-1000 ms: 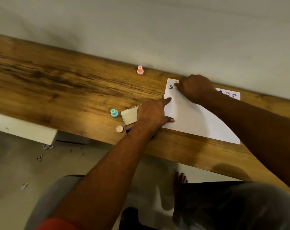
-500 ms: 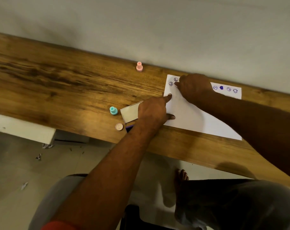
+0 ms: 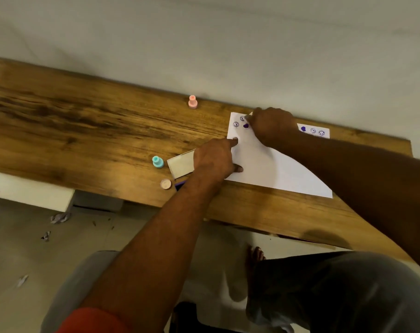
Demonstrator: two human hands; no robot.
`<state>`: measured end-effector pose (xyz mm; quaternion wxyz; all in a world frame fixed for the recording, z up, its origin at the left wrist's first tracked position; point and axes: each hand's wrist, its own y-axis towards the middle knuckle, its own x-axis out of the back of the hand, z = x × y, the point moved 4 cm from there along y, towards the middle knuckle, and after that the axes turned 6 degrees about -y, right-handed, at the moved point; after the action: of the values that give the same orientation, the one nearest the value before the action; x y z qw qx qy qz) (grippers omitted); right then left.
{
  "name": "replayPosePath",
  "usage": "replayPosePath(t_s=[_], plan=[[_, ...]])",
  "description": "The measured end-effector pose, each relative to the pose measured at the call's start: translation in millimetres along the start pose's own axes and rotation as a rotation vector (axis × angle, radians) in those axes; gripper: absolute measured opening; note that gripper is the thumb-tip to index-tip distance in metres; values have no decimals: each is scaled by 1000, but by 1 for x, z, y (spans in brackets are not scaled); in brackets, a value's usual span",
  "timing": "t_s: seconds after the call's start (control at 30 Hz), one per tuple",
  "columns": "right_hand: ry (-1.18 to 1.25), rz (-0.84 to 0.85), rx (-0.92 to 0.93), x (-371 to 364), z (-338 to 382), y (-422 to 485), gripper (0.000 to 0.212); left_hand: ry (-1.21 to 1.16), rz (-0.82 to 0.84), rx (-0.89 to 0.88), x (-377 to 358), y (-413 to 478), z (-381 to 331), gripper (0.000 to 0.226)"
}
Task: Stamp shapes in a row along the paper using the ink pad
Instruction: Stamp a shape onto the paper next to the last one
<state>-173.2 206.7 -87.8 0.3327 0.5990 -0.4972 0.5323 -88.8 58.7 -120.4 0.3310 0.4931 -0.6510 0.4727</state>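
While I watch: left hand [image 3: 213, 159] flat, fingers spread on paper [image 3: 274, 164].
Right hand [image 3: 271, 126]: fingers pinching stamp [image 3: 249, 114], I think.
Counter [image 3: 84, 131]: pink stamper [image 3: 192, 102], teal stamper [image 3: 157, 162].

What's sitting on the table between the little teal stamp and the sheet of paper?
In the head view, a small open box or lid lies between the teal stamp and the paper, and the left hand covers its right end.

wooden table [image 3: 84, 121] | on it: paper [image 3: 271, 164], pink stamp [image 3: 192, 102], teal stamp [image 3: 157, 162], ink pad [image 3: 181, 164] (partly hidden)
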Motion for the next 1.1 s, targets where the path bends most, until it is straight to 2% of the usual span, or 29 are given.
replayPosePath(t_s=[0.1,0.17,0.23,0.37,0.47,0.5,0.63,0.7,0.83,0.9,0.97,1.1], plan=[[485,-137,-282,-6,-42,-20,57,26,-20,-27,-2,1,-5,96],[784,-126,-354,-10,-57,-30,53,29,-32,-38,-2,3,-4,95],[957,-87,-381,-14,-60,-44,51,14,-31,-38,-3,2,0,96],[902,-104,-319,-16,-61,-70,47,-7,-50,-54,-3,2,-2,98],[816,-155,-254,-4,-50,-81,52,-32,-106,-71,-1,2,-5,97],[781,-173,-225,1,-44,-84,53,-45,-128,-78,0,1,-5,95],[732,-213,-117,13,-26,-98,31,-124,-253,-113,16,-6,-5,80],[728,-208,-104,15,-18,-106,32,-193,-307,-116,33,-15,-1,70],[726,-170,-23,17,21,-118,36,-413,-434,-199,55,-56,35,46],[737,-136,31,22,43,-119,34,-449,-523,-269,57,-84,58,30],[731,-121,83,31,67,-118,30,-438,-557,-258,52,-109,86,18],[651,-107,193,52,120,-110,29,-432,-484,-118,35,-138,141,24]])
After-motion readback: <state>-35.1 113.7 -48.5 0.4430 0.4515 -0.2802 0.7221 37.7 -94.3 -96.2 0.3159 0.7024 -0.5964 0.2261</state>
